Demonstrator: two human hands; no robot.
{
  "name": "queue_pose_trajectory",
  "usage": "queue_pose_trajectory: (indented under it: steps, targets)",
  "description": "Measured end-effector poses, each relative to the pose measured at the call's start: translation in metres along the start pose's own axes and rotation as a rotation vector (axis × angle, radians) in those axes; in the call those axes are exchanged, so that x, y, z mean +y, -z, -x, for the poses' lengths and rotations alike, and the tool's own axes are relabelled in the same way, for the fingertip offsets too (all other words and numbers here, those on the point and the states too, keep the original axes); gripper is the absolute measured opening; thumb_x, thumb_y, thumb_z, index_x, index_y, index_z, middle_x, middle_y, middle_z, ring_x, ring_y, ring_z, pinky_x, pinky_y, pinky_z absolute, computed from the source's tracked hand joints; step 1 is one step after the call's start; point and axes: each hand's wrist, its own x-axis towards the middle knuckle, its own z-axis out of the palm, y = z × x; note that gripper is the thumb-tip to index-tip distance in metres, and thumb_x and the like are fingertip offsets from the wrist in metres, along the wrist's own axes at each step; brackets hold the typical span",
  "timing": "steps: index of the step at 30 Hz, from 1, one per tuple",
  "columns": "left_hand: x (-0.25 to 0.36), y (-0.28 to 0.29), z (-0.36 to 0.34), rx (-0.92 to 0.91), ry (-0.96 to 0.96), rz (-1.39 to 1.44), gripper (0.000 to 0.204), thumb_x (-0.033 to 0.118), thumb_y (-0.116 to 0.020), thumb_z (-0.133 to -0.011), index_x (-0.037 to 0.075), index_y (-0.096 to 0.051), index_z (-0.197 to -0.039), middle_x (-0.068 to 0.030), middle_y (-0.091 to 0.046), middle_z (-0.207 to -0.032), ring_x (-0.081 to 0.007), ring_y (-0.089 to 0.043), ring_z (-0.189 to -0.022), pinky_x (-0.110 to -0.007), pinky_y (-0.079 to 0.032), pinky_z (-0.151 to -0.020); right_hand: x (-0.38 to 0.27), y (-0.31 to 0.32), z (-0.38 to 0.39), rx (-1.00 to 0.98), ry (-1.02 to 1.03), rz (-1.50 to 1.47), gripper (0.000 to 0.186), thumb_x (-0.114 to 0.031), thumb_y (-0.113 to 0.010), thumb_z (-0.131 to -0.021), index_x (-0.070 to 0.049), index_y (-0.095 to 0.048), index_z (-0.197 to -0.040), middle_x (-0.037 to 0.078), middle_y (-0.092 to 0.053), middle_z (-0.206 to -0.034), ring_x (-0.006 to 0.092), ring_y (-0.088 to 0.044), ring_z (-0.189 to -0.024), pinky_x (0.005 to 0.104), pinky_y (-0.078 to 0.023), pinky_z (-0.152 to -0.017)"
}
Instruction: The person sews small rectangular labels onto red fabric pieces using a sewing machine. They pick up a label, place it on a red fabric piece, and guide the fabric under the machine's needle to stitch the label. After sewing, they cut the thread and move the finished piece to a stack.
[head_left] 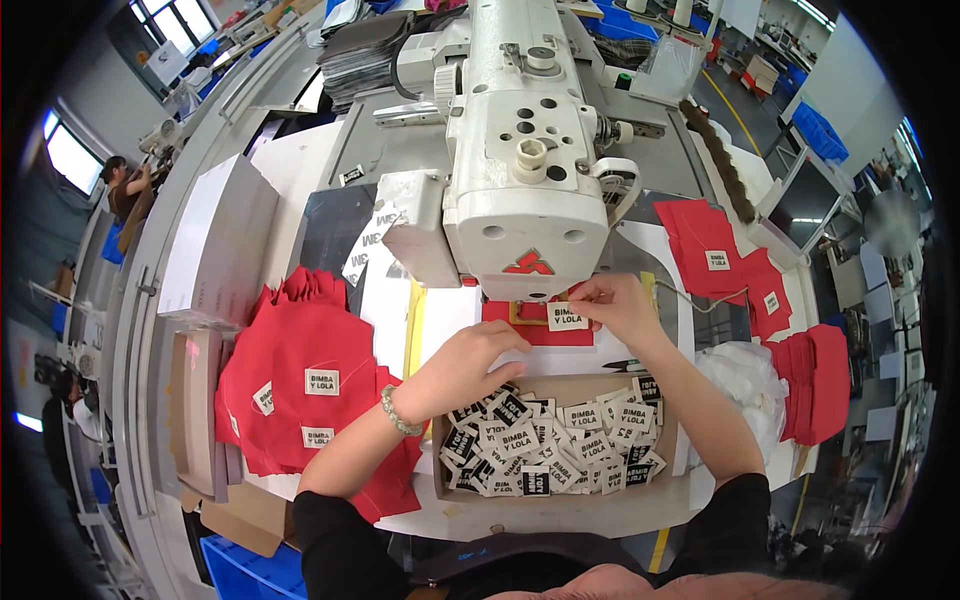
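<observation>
Between the thumb and fingers of my right hand is a small white fabric label with dark print. The label hovers over or touches a red fabric piece beneath the sewing machine head; I cannot tell which. A yellow frame lies on that piece. My left hand, with a beaded bracelet at the wrist, is open, its fingers stretched toward the red piece's left side and holding nothing. Below both hands sits a cardboard box full of loose white and black labels.
Red pieces with labels are heaped at left, beside a white box. More red pieces lie at right, above a crumpled white plastic bag and a red stack. Dark pens rest near my right forearm.
</observation>
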Motion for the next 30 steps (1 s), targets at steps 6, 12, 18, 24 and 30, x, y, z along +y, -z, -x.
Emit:
queue_pose_trajectory:
  steps: [6,12,18,24,30]
  targets:
    - [-0.028,-0.005,0.000,-0.029,-0.019,-0.278,0.033,0.023,-0.062,-0.087,0.001,-0.062,-0.112,-0.0147,-0.061,-0.115,-0.0307,-0.058,-0.104,-0.039,-0.044,-0.092,0.005,-0.024,-0.024,0.044,-0.013,0.073,0.016,-0.008,-0.071,-0.078,0.004,-0.068,-0.088,0.008,-0.068,-0.070,0.0102,-0.061,-0.053,0.0233,-0.048,-0.047]
    - [-0.046,-0.010,-0.006,-0.029,-0.100,-0.451,0.043,0.027,-0.063,-0.086,0.003,-0.059,-0.121,-0.0123,-0.058,-0.122,-0.0256,-0.053,-0.113,-0.039,-0.040,-0.098,0.018,-0.032,-0.034,0.058,0.053,0.019,0.018,-0.009,-0.070,-0.078,0.006,-0.067,-0.088,0.009,-0.067,-0.068,0.0120,-0.062,-0.053,0.0250,-0.048,-0.047]
    - [-0.059,-0.005,-0.008,-0.069,-0.191,-0.512,0.048,0.031,-0.063,-0.086,0.005,-0.058,-0.126,-0.0074,-0.057,-0.126,-0.0221,-0.050,-0.119,-0.042,-0.032,-0.106,0.005,-0.037,-0.035,0.062,0.162,0.250,0.024,-0.016,-0.068,-0.079,0.006,-0.065,-0.089,0.014,-0.064,-0.063,0.0195,-0.063,-0.052,0.0309,-0.048,-0.050]
    - [-0.075,-0.007,-0.010,-0.044,-0.306,-0.634,0.051,0.040,-0.058,-0.088,0.009,-0.055,-0.130,-0.0010,-0.056,-0.129,-0.0154,-0.054,-0.110,-0.035,-0.037,-0.097,0.000,-0.041,-0.032,0.112,0.165,0.290,0.027,-0.019,-0.068,-0.079,0.005,-0.065,-0.090,0.016,-0.065,-0.065,0.0219,-0.065,-0.056,0.0315,-0.050,-0.052]
    - [-0.072,-0.008,-0.015,-0.037,-0.313,-0.663,0.057,0.045,-0.057,-0.087,0.010,-0.054,-0.132,-0.0007,-0.057,-0.124,-0.0166,-0.053,-0.110,-0.034,-0.041,-0.091,0.002,-0.040,-0.032,0.141,0.231,0.328,0.028,-0.020,-0.069,-0.079,0.004,-0.065,-0.092,0.016,-0.066,-0.069,0.0256,-0.066,-0.059,0.0319,-0.051,-0.055]
